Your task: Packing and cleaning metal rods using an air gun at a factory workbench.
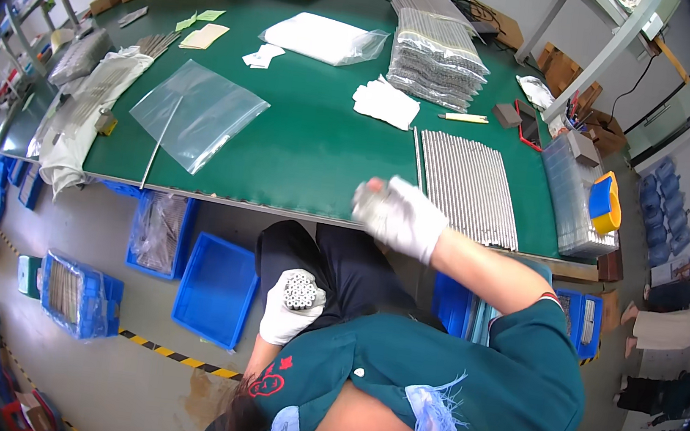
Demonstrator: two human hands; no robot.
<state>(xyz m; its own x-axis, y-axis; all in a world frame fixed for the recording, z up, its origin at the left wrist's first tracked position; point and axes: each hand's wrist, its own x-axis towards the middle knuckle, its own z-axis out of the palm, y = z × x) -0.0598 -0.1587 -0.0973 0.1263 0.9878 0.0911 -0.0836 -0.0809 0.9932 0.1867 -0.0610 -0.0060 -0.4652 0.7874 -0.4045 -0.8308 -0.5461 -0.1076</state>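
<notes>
My left hand (289,318), in a white glove, is closed round a bundle of thin metal tubes (300,290) beside my lap; their round open ends face up. My right hand (402,219), also gloved, hovers at the table's front edge. Its fingers are blurred and greyish, with a reddish spot at one tip, so whether they hold anything is unclear. Just right of it, a flat row of silver metal tubes (469,187) lies side by side on the green table (302,147), with a tube (418,157) set slightly apart at the row's left.
A clear plastic bag (203,114) with a thin rod (163,142) lies at left. Wrapped tube stacks (437,60), white cloths (385,101) and a yellow cutter (463,117) lie farther back. A plastic case (566,198) stands right; a blue bin (213,290) sits on the floor.
</notes>
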